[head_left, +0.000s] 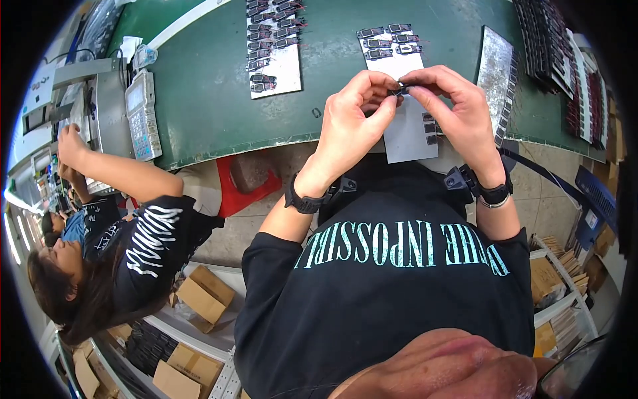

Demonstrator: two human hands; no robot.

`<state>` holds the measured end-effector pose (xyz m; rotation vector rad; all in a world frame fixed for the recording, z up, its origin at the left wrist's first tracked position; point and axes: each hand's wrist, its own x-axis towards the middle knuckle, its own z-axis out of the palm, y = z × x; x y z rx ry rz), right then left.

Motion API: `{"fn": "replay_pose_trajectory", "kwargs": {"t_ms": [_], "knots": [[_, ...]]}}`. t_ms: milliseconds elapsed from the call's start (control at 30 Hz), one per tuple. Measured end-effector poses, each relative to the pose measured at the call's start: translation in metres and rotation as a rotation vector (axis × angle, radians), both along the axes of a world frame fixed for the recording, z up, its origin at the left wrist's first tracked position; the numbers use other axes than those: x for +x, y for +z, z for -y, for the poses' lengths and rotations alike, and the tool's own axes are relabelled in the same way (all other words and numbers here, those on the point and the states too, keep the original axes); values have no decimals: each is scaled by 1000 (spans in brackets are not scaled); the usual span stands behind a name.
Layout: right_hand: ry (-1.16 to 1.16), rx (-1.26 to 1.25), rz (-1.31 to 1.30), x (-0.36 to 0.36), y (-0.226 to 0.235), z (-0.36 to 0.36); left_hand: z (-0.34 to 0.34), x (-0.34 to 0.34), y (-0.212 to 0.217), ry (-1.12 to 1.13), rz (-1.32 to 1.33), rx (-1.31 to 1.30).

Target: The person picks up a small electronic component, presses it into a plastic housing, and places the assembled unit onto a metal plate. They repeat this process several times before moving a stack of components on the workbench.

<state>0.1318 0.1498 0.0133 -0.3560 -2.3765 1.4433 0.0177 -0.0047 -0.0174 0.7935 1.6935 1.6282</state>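
Observation:
My left hand (359,110) and my right hand (457,106) meet above the near edge of the green bench, both with fingers pinched. Between their fingertips is a small black part (401,91), mostly hidden, so its exact kind cannot be made out. Below the hands lies a grey sheet (407,143) with a few small dark rectangular pieces (430,128) along its right side. Just beyond my fingers, a white board (397,65) carries several small black modules (379,44) with thin reddish wires.
Farther left, another white board (287,76) holds rows of similar modules. A grey plate (495,60) edged with dark squares lies right, before stacked boards (548,50). A small dark ring (316,113) rests on the green bench (219,86). A co-worker (143,233) reaches toward equipment beside a keypad device (139,113).

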Motion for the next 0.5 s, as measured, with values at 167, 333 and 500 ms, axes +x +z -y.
{"fn": "replay_pose_trajectory", "kwargs": {"t_ms": [167, 333, 500], "knots": [[-22, -130, 45, -13, -4, 3, 3, -10, 8, -4, 102, -57], [-16, -163, 108, -20, -2, 3, 3, -17, 11, 0, 110, -73], [-48, -185, 107, -21, -3, 4, 1, -17, 7, 8, 180, -29]]}}
